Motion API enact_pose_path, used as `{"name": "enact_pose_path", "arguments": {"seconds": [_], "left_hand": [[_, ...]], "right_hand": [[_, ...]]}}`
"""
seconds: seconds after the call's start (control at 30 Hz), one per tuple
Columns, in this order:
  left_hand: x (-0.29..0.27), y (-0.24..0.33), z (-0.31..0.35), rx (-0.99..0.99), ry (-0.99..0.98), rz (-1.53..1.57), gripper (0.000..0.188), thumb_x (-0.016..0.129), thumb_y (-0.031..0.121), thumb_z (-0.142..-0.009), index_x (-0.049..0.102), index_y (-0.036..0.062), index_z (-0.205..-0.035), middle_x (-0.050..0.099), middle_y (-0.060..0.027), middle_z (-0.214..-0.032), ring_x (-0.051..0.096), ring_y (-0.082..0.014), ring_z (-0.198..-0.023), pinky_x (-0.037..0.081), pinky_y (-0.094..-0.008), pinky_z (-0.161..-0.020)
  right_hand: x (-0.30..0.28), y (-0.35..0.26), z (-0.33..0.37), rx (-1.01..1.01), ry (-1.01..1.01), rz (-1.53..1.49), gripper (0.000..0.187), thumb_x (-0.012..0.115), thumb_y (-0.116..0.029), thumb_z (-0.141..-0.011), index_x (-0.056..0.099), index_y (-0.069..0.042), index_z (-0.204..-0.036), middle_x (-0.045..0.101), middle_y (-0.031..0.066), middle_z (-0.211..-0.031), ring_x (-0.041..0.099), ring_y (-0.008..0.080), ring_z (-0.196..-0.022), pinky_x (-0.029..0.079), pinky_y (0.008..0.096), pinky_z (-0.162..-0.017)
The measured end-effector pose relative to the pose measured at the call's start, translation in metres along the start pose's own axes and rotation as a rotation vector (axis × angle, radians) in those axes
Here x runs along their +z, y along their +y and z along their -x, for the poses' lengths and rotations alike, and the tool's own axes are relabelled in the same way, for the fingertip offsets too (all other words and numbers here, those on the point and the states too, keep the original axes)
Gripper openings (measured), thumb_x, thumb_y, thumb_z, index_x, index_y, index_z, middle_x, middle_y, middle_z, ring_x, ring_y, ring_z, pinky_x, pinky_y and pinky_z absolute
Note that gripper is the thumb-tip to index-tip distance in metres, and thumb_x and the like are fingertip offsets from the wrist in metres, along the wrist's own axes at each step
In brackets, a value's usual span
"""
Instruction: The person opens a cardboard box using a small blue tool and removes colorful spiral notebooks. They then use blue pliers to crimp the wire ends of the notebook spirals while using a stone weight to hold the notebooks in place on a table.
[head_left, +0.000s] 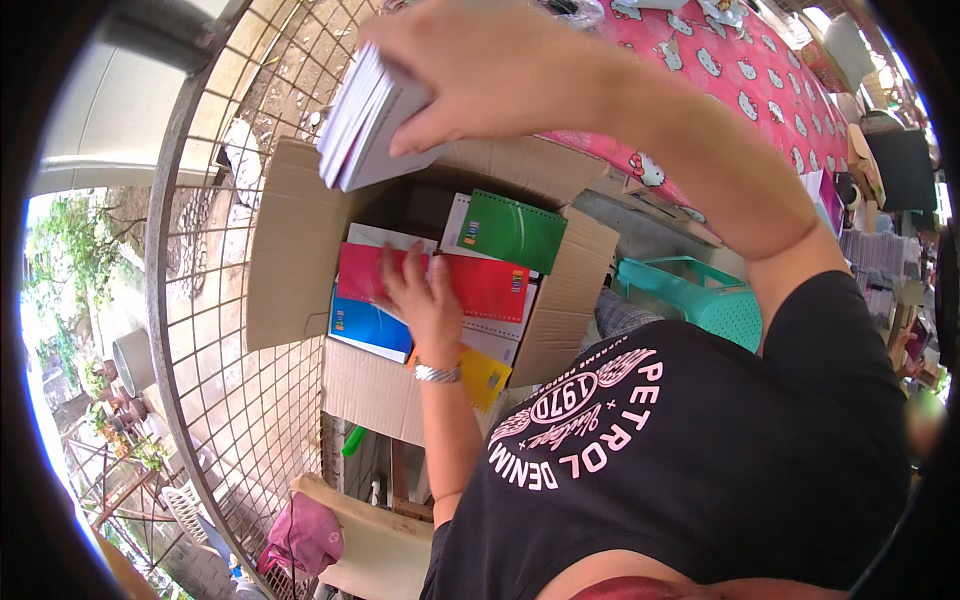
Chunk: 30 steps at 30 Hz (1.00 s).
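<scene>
My right hand (480,75) is closed round a thick stack of notebooks (365,135), page edges to the left, held above the far left of an open cardboard box (290,250). Inside the box lie several notebooks: a green notebook (515,232) at the far right, red notebooks (490,285) across the middle, a blue notebook (368,325) at the near left and a yellow notebook (486,378) at the near right. With fingers spread, my left hand (425,305) rests on the red ones; a metal-band watch (437,375) is on that wrist.
A wire mesh fence (215,300) runs along the left of the box. Beyond the box is a pink patterned table cover (700,70). At the right stands a teal plastic basket (690,290). A maroon cloth item (305,535) hangs near a tan chair back (375,550).
</scene>
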<state>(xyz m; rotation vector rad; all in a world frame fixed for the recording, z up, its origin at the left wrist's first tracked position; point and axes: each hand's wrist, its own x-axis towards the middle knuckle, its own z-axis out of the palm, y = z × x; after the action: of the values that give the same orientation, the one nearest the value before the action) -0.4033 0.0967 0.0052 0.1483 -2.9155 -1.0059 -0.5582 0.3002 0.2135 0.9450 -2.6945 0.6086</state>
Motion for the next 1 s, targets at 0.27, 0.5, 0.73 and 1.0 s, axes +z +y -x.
{"name": "enact_pose_path", "arguments": {"seconds": [0.27,0.5,0.73,1.0], "left_hand": [[-0.074,0.018,-0.04,-0.146,-0.129,-0.366,0.039,0.052,0.033,-0.094,0.056,0.0111,-0.126,0.037,-0.0144,-0.148,0.026,-0.0351,-0.141,0.011,-0.0631,-0.113],[-0.011,-0.009,0.065,-0.193,0.017,-0.562,0.057,0.044,0.042,-0.098,0.034,0.0175,-0.149,0.016,-0.0108,-0.16,0.01,-0.0353,-0.147,0.004,-0.0636,-0.113],[-0.008,-0.027,0.077,-0.059,-0.011,-0.397,0.058,0.055,0.034,-0.095,0.038,0.0163,-0.147,0.021,-0.0135,-0.158,0.019,-0.0347,-0.146,0.012,-0.0534,-0.116],[-0.023,-0.017,0.101,0.043,-0.025,-0.335,0.059,0.067,0.033,-0.085,0.05,0.0163,-0.139,0.035,-0.0139,-0.152,0.025,-0.0345,-0.144,0.011,-0.0531,-0.117]], "right_hand": [[-0.113,0.057,0.132,0.307,0.387,-0.385,0.052,0.08,-0.022,-0.076,0.058,0.0,-0.117,0.067,0.0117,-0.1,0.066,0.0211,-0.091,0.052,0.0322,-0.082],[-0.15,0.111,0.234,0.906,0.4,-0.125,0.045,0.075,-0.017,-0.08,0.061,0.001,-0.12,0.068,0.0083,-0.104,0.063,0.0138,-0.093,0.048,0.0276,-0.088],[-0.127,0.138,0.259,0.938,0.364,-0.311,0.056,0.077,-0.02,-0.08,0.056,0.002,-0.127,0.065,0.0126,-0.111,0.063,0.0168,-0.095,0.05,0.0289,-0.087],[-0.117,0.151,0.25,0.928,0.287,-0.35,0.062,0.079,-0.023,-0.077,0.055,0.0,-0.13,0.066,0.0141,-0.111,0.064,0.0178,-0.098,0.051,0.03,-0.085]]}}
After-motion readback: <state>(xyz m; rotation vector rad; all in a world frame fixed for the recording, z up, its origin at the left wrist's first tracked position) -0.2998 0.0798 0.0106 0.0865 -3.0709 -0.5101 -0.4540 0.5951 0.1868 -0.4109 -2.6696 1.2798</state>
